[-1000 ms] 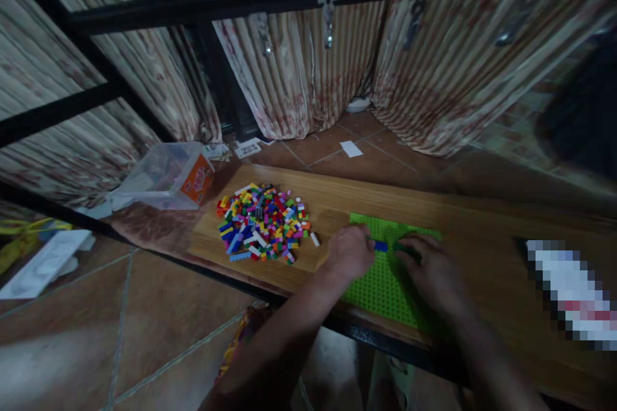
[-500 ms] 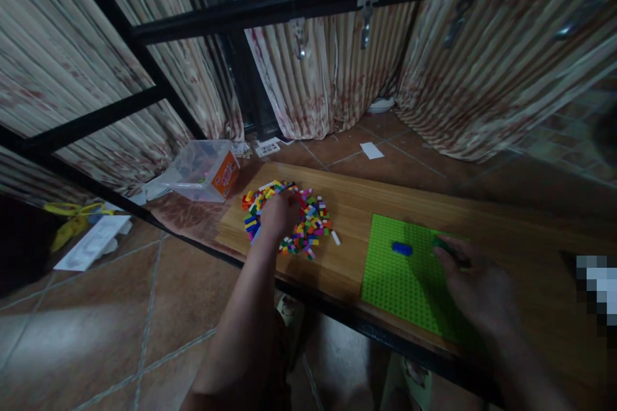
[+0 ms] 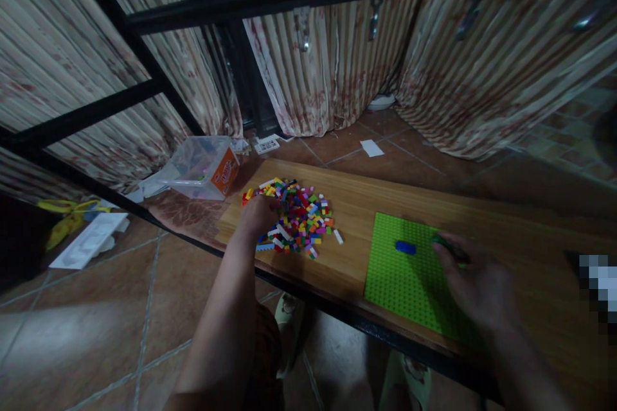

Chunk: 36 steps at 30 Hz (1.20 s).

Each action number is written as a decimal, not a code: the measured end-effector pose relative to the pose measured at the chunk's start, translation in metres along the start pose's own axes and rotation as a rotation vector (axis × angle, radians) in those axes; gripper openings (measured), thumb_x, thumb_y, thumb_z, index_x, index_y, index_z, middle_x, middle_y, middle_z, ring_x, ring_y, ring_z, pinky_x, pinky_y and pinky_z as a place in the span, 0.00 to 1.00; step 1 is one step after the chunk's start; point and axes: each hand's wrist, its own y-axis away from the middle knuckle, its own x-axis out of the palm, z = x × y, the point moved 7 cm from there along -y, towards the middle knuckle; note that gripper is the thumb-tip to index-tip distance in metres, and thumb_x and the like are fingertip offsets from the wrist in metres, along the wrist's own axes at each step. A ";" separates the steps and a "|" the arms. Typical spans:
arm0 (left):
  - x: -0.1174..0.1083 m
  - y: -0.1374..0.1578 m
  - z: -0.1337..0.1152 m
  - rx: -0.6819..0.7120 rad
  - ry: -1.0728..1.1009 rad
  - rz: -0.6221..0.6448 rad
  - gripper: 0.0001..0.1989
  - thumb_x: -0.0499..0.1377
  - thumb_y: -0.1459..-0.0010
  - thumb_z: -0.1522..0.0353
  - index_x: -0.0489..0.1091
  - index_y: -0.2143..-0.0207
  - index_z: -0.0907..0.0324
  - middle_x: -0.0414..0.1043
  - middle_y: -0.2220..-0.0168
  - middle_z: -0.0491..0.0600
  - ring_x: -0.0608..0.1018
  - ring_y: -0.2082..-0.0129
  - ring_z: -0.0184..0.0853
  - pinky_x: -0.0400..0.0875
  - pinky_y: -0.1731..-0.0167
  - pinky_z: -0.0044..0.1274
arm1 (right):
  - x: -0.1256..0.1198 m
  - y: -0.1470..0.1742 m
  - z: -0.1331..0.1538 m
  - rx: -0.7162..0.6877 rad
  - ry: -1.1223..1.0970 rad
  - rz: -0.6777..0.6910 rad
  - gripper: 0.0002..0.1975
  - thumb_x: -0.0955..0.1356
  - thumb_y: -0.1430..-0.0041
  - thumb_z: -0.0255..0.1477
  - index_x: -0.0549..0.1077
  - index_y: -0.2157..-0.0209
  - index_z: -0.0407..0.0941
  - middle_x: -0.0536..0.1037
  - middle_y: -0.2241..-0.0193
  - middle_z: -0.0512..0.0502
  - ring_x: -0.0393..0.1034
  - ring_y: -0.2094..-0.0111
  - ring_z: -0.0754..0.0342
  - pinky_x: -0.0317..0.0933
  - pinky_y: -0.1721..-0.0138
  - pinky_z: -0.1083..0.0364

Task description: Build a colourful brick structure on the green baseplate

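Note:
My left hand [image 3: 258,215] is over the left side of a heap of small coloured building bricks [image 3: 303,218], its fingers curled down among them. Whether a brick is between those fingertips is hidden. On the right, my right hand [image 3: 475,276] grips a dark green brick [image 3: 446,244] between thumb and fingers, above the far right part of a lime-green studded baseplate [image 3: 400,282]. A blue brick [image 3: 405,248] sits on the baseplate, left of the right hand.
The wooden board [image 3: 347,196] carries heap and baseplate. A clear plastic box [image 3: 200,167] with an orange label stands at the far left. A black metal bar [image 3: 270,3] crosses above. One white brick [image 3: 338,236] lies apart from the heap.
My left hand has moved left across the heap, uncovering bricks in its middle. My right hand keeps hold of the dark green brick in nearly the same place.

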 end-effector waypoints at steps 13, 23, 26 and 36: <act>0.007 0.005 -0.032 0.177 0.239 0.059 0.15 0.59 0.50 0.72 0.79 0.59 0.61 0.78 0.68 0.48 0.77 0.68 0.35 0.68 0.66 0.22 | 0.000 0.001 0.003 -0.042 -0.034 -0.026 0.23 0.63 0.42 0.46 0.76 0.57 0.44 0.80 0.59 0.39 0.75 0.63 0.46 0.68 0.58 0.46; -0.011 0.009 0.004 0.027 -0.078 0.011 0.13 0.60 0.53 0.71 0.77 0.63 0.59 0.78 0.67 0.47 0.77 0.68 0.35 0.66 0.69 0.21 | 0.003 0.001 0.009 -0.045 -0.034 0.000 0.20 0.63 0.41 0.44 0.76 0.57 0.45 0.80 0.59 0.41 0.75 0.64 0.47 0.68 0.59 0.48; -0.005 0.007 0.002 0.025 -0.101 0.027 0.11 0.60 0.53 0.70 0.77 0.65 0.57 0.78 0.67 0.47 0.77 0.67 0.35 0.66 0.69 0.22 | 0.003 0.002 0.011 -0.051 -0.032 -0.002 0.20 0.64 0.41 0.44 0.76 0.56 0.45 0.80 0.60 0.42 0.75 0.64 0.48 0.68 0.59 0.48; -0.013 0.011 -0.005 0.040 0.018 -0.017 0.10 0.61 0.52 0.68 0.76 0.65 0.60 0.77 0.67 0.49 0.76 0.68 0.36 0.66 0.69 0.22 | -0.002 0.002 0.012 -0.011 -0.102 -0.034 0.22 0.65 0.41 0.45 0.75 0.54 0.45 0.80 0.60 0.40 0.75 0.62 0.46 0.69 0.58 0.46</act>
